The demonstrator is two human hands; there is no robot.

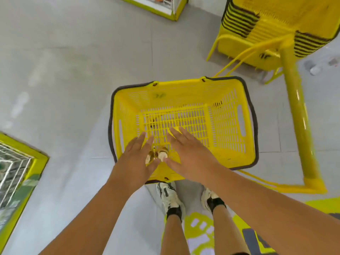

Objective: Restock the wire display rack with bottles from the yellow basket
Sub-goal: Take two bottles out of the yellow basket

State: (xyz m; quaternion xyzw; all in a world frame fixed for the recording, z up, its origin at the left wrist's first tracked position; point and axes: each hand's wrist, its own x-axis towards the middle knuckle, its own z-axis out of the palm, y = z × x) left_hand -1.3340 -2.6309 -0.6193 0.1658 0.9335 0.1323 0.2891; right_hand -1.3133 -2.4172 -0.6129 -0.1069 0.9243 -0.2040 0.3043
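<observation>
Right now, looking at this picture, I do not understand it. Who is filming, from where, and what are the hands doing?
There is no machine here. A person wears a camera on the head, looking down at their own arms and shoes. The yellow basket stands on the floor. Both hands reach into it with straight fingers: the left hand and the right hand flank small bottles, which are blurred. Neither hand plainly grips one. The wire rack shows at the left edge.

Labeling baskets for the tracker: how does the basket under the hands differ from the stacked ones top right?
The floor basket is a single basket lying on the floor, its inside showing, both hands over its near edge. The stacked baskets are nested in a pile on a yellow stand, untouched. Both are yellow slotted plastic with dark handles.
</observation>
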